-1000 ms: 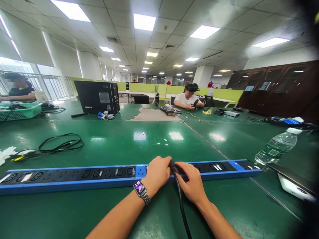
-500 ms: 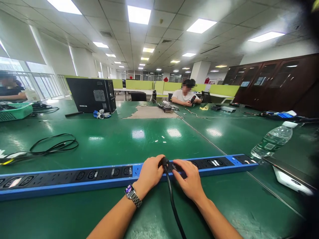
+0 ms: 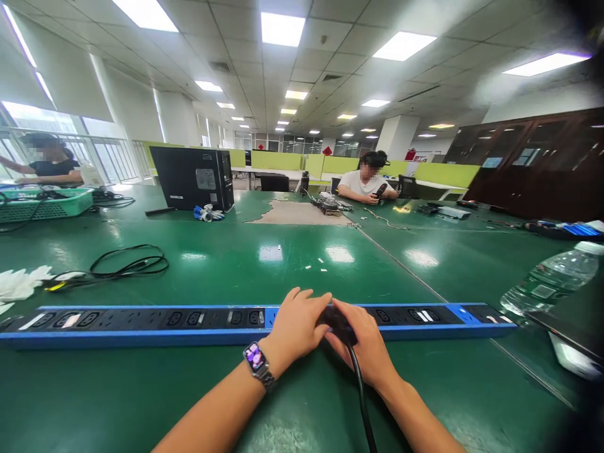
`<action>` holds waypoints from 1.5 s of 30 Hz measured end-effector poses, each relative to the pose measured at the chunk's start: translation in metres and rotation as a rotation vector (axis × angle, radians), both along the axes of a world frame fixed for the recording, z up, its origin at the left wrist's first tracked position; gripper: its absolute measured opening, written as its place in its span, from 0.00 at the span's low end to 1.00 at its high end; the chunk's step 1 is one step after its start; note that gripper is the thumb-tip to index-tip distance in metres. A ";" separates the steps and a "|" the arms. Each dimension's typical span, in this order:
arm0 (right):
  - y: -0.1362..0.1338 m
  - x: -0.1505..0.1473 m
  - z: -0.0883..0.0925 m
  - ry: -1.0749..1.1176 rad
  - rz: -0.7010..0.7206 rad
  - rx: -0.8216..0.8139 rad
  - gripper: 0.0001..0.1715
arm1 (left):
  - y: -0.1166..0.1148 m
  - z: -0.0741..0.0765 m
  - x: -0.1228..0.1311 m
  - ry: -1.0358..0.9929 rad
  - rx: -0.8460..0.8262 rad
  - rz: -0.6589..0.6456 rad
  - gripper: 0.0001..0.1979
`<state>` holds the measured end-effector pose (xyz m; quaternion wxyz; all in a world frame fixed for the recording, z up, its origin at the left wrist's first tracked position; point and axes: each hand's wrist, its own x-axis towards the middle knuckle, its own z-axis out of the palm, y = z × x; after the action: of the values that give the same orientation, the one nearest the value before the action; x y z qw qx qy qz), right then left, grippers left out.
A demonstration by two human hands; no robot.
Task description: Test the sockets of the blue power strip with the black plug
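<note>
A long blue power strip (image 3: 202, 338) with a row of black sockets lies across the green table in front of me. Above its middle is a black plug (image 3: 338, 322), tilted, its cable (image 3: 362, 393) running down toward me. My right hand (image 3: 365, 336) is closed around the plug from the right, by the cable end. From the left, my left hand (image 3: 298, 327) has thumb and index finger at the plug's other end, the remaining fingers bent over the strip. The plug's prongs are hidden, and I cannot tell whether they touch a socket.
A water bottle (image 3: 550, 280) lies tilted past the strip's right end, near a phone-like device (image 3: 573, 355). Left are a coiled black cable (image 3: 127, 261) and white gloves (image 3: 21, 283). Farther back stand a computer tower (image 3: 191, 179) and a green basket (image 3: 61, 207). Two people sit beyond.
The plug has tilted and moved to the right, and my right hand has gone from resting on the strip to gripping it. The camera view has turned slightly left.
</note>
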<state>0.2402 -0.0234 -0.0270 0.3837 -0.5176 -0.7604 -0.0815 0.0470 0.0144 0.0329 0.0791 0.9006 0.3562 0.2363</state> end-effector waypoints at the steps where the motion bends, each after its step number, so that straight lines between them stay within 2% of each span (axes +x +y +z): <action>1: 0.002 -0.001 -0.001 -0.005 -0.005 0.004 0.27 | 0.003 0.002 -0.016 -0.038 0.001 0.008 0.30; 4: 0.007 -0.001 0.001 -0.010 -0.020 0.005 0.19 | 0.010 0.004 -0.077 -0.116 -0.064 0.132 0.29; 6: 0.008 0.000 0.011 0.000 0.010 0.003 0.16 | 0.014 0.001 -0.114 -0.096 -0.147 0.203 0.28; 9: 0.006 -0.011 0.038 0.090 -0.024 0.080 0.15 | 0.014 -0.007 -0.141 -0.065 -0.197 0.210 0.27; 11: 0.004 -0.030 0.054 0.134 -0.067 0.122 0.16 | 0.013 -0.011 -0.144 -0.076 -0.183 0.200 0.26; 13: 0.006 -0.058 0.060 0.103 -0.028 0.078 0.16 | 0.012 -0.014 -0.141 -0.089 -0.168 0.198 0.26; 16: 0.011 -0.098 0.051 0.015 0.053 -0.059 0.14 | 0.011 -0.017 -0.139 -0.101 -0.154 0.209 0.26; 18: 0.015 -0.112 0.042 -0.020 0.033 -0.110 0.13 | 0.010 -0.018 -0.139 -0.105 -0.145 0.210 0.26; 20: 0.016 -0.118 0.040 -0.059 -0.009 -0.120 0.12 | 0.009 -0.019 -0.139 -0.107 -0.135 0.195 0.26; 24: 0.014 -0.119 0.051 -0.176 -0.085 -0.162 0.09 | 0.009 -0.019 -0.139 -0.115 -0.153 0.203 0.25; 29: 0.009 -0.128 0.053 -0.238 -0.031 -0.204 0.09 | 0.009 -0.022 -0.141 -0.122 -0.141 0.196 0.26; 30: 0.007 -0.127 0.050 -0.240 -0.008 -0.195 0.12 | 0.008 -0.023 -0.141 -0.134 -0.125 0.185 0.27; 32: 0.006 -0.115 0.044 -0.226 0.039 -0.169 0.24 | 0.006 -0.021 -0.137 -0.168 -0.070 0.160 0.28; 34: 0.008 -0.089 0.037 -0.170 0.065 -0.136 0.36 | 0.003 -0.020 -0.129 -0.185 0.002 0.123 0.29; 35: 0.010 -0.072 0.033 -0.125 0.051 -0.117 0.37 | 0.002 -0.019 -0.123 -0.180 0.035 0.095 0.29; 37: 0.016 -0.032 0.024 -0.017 -0.051 -0.071 0.29 | -0.001 -0.019 -0.110 -0.153 0.078 0.038 0.28; 40: 0.024 0.016 0.011 0.106 -0.290 -0.021 0.18 | -0.002 -0.023 -0.094 -0.171 0.116 0.009 0.19; 42: 0.025 0.028 0.003 0.124 -0.379 -0.015 0.17 | -0.003 -0.024 -0.085 -0.286 0.171 0.020 0.17; 45: 0.024 0.024 -0.004 0.111 -0.438 -0.002 0.14 | -0.003 -0.022 -0.061 -0.447 0.232 0.040 0.17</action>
<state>0.2641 0.0008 -0.0308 0.3976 -0.6745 -0.6076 -0.1333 -0.0142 0.0111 0.0106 0.0474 0.8218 0.3181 0.4704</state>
